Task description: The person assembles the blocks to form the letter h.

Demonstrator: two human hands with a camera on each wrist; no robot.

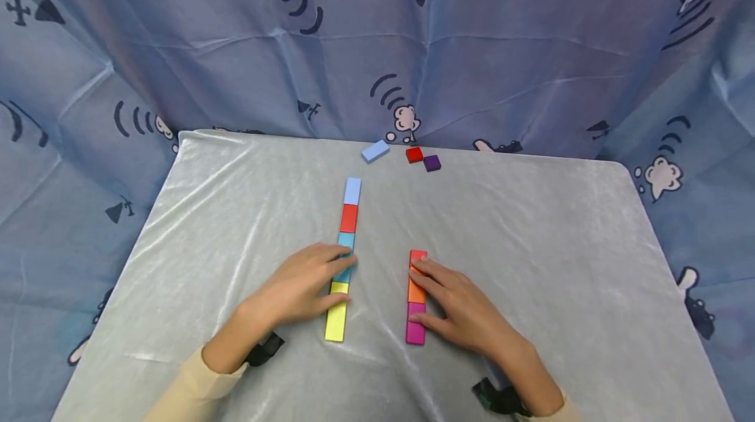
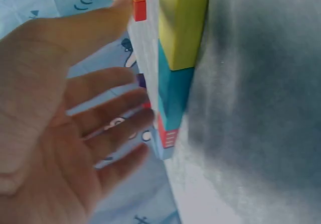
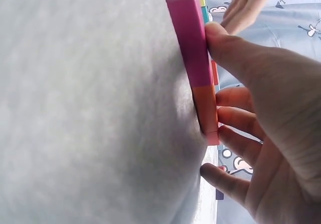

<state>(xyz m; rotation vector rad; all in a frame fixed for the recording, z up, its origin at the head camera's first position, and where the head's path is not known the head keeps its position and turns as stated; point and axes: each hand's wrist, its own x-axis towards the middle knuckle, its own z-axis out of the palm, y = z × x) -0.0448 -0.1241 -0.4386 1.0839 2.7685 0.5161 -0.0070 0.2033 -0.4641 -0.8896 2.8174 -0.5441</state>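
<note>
A straight row of flat blocks runs away from the person on the left: yellow (image 1: 335, 325), teal (image 1: 346, 240), red (image 1: 349, 218) and light blue (image 1: 352, 191). Over its teal and yellow part hovers or rests the left hand (image 1: 303, 283); its fingers look extended and loosely spread in the left wrist view, and contact is unclear. A shorter row to the right has a magenta block (image 3: 193, 48), an orange block (image 1: 416, 294) and a red-orange block (image 1: 418, 255). The right hand (image 1: 466, 310) touches this row, thumb on the magenta block, fingertips by the orange one, fingers lightly bent.
Near the table's back edge lie a light blue block (image 1: 375, 151), a small red block (image 1: 415, 154) and a small purple block (image 1: 432, 163). A pale velvety cloth (image 1: 560, 265) covers the table. Blue patterned curtains (image 1: 501, 48) hang behind and at both sides.
</note>
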